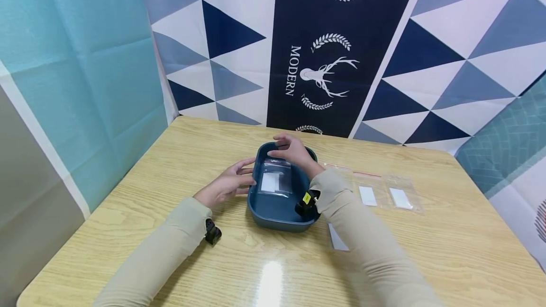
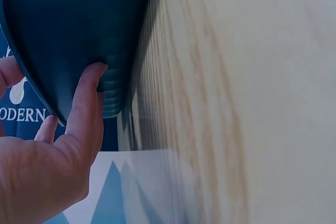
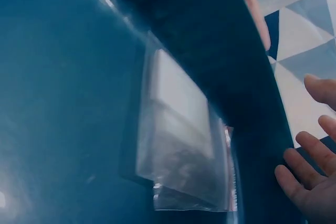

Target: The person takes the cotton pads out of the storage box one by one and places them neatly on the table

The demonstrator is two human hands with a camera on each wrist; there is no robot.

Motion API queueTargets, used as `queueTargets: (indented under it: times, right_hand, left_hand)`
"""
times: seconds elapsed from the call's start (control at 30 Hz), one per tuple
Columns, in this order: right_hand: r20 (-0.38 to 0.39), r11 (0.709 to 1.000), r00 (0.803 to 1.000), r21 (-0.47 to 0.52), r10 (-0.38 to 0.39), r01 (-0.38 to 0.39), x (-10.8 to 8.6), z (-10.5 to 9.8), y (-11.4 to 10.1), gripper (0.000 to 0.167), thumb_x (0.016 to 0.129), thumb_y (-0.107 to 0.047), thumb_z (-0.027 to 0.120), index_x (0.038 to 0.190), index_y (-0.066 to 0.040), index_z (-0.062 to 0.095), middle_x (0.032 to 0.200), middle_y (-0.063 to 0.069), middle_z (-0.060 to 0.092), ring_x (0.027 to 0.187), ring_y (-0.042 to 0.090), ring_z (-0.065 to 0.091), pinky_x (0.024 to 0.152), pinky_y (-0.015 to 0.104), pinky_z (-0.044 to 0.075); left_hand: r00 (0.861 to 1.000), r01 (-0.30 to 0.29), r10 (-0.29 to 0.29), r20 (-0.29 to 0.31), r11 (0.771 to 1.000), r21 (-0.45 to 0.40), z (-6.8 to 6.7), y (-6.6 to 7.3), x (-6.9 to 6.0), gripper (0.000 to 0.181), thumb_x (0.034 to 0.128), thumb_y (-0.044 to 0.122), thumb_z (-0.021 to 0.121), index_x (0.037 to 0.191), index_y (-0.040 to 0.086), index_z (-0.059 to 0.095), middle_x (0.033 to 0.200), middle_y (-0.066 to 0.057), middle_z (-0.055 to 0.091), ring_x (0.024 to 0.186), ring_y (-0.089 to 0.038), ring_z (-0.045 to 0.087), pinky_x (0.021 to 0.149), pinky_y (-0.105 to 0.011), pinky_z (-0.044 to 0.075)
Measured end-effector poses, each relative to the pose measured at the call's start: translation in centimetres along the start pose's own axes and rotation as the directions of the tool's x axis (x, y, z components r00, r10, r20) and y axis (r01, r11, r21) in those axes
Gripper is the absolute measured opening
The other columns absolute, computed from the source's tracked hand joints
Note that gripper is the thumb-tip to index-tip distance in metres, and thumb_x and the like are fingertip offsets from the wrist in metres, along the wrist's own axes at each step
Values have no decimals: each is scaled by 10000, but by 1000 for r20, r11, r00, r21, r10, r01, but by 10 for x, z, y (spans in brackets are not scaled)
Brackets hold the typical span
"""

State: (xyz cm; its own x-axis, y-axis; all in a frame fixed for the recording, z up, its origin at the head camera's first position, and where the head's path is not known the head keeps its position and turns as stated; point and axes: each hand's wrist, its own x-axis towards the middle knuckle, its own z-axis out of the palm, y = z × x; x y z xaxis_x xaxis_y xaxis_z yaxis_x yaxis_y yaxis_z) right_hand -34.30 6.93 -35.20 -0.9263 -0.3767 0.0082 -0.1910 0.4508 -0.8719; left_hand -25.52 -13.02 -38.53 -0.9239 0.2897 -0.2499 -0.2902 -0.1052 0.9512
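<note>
A dark blue rectangular bin (image 1: 273,211) stands on the table. Inside it lie clear zip bags (image 1: 276,181) with white pieces, one overlapping another; how many cannot be told. At the bin's left side is my left hand (image 1: 228,184). In the left wrist view, the fingers (image 2: 86,95) of that hand rest against the bin's outer wall (image 2: 68,30). My right hand (image 1: 294,151) hovers over the bin's far end. Its fingers are spread and loosely bent in the right wrist view, with nothing held, near the bin's rim and the bags (image 3: 181,135).
Right of the bin, clear zip bags (image 1: 401,198) with white pieces lie on the wooden table (image 1: 460,231). Another white piece (image 1: 338,238) shows partly beneath my right forearm. Patterned cloth (image 1: 239,37) hangs behind the table, and a teal cloth (image 1: 85,60) at the left.
</note>
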Motion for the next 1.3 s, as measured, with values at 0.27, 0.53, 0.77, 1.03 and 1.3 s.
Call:
queueTargets:
  times: [0.27,0.53,0.77,1.03,1.3]
  right_hand:
    - [112,995,993,-96,-22,33,2,3,9,591,806,-179,737,1325,-67,479,1249,152,514,1130,292,495,899,416,450]
    - [294,972,956,-229,13,57,-1,4,11,697,779,-176,760,1368,-39,414,1339,174,441,1224,323,415,961,424,402]
    - [400,960,914,-276,66,52,0,7,13,752,757,-175,779,1387,-59,385,1414,137,380,1312,290,313,1061,437,278]
    - [527,941,839,-334,133,60,0,7,17,845,725,-190,807,1418,-66,342,1425,112,357,1257,249,335,1069,412,244]
    - [560,921,812,-381,162,79,-1,7,16,879,680,-164,841,1412,-87,361,1431,99,330,1188,227,364,1034,378,280]
  left_hand:
    - [1000,-7,7,7,1000,10,1,1,1,663,882,-68,527,1456,168,295,1437,-177,326,1177,-347,483,923,-475,439]
    - [1000,10,-9,-20,1000,17,2,0,2,658,879,-67,533,1444,198,325,1434,-151,347,1167,-323,500,909,-464,452]
    - [999,21,-18,-51,999,50,2,0,3,638,880,-45,550,1429,213,351,1422,-139,373,1146,-297,523,902,-457,460]
    - [1000,-5,6,-9,1000,6,2,-1,1,639,896,-67,518,1451,171,305,1437,-165,330,1152,-325,499,916,-458,445]
    - [1000,-8,8,-7,1000,6,1,-1,0,648,894,-67,520,1454,175,301,1441,-167,319,1184,-341,476,921,-460,443]
